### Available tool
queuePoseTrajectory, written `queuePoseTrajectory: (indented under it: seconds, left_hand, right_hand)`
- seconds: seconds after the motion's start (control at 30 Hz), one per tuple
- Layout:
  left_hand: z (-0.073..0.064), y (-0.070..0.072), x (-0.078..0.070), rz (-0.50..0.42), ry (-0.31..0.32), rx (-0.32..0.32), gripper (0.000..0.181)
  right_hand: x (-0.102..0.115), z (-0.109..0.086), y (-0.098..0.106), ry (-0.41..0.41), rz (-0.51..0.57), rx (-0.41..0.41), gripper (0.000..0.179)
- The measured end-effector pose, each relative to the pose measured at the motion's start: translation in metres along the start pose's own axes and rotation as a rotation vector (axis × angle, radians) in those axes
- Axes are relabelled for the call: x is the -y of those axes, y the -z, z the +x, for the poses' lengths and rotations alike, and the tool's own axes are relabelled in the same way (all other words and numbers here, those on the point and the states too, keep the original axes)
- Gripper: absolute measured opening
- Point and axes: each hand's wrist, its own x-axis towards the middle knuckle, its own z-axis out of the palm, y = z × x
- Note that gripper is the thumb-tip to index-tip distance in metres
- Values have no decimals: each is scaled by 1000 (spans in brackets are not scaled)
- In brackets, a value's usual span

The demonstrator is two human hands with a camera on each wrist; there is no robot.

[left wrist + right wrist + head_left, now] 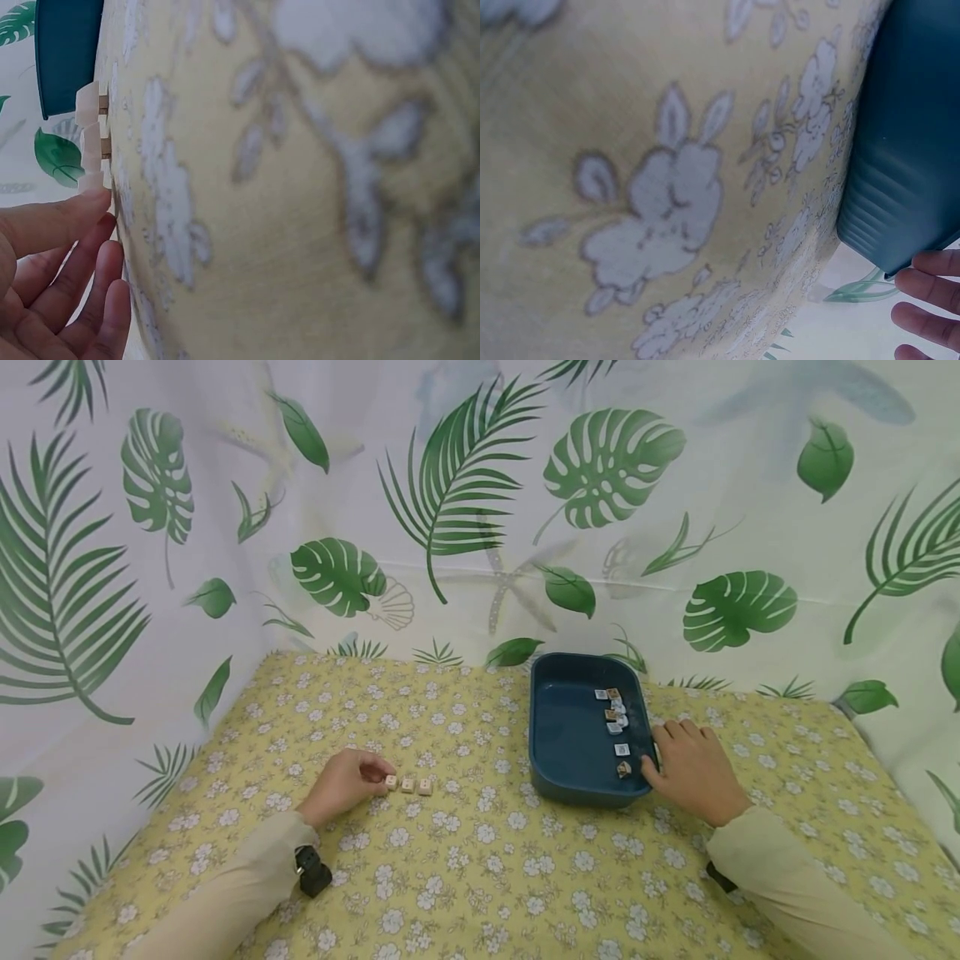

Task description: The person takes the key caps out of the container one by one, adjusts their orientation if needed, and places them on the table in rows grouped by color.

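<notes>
Three small cream keycaps (407, 786) with dark markings stand in a short row on the tablecloth. My left hand (351, 785) is at the row's left end, thumb and index finger pinching the leftmost keycap (391, 782). In the left wrist view the thumb tip covers part of the nearest keycap (91, 180), and brown bases show under the other two. To the right, my right hand (696, 768) rests at the right rim of a dark blue tray (566, 787), fingers fairly straight. The right wrist view has its fingertips (924, 289) right at the tray's edge.
Inside the tray, several small white and brown pieces (615, 714) lie along its right side. A yellow floral tablecloth (480, 877) covers the table. Leaf-printed curtains (480, 485) hang behind and at the sides.
</notes>
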Motion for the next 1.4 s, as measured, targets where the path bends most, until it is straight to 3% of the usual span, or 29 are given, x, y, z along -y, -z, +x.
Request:
queuePoseTrajectory:
  seconds: [0.73,1.07,1.23,1.4]
  left_hand:
    - [1,2,0,7,-1,31,15]
    - [5,10,-3,-5,11,94,18]
    - [9,23,-28,92,-23,129,28]
    - [24,34,-80,196,-94,124,32]
  right_hand:
    - [2,-1,1,-3,13,-8,35]
    - [1,0,0,-4,8,0,38]
    - [0,0,0,10,1,-8,37]
    - [-2,0,-2,21,-3,-15,36]
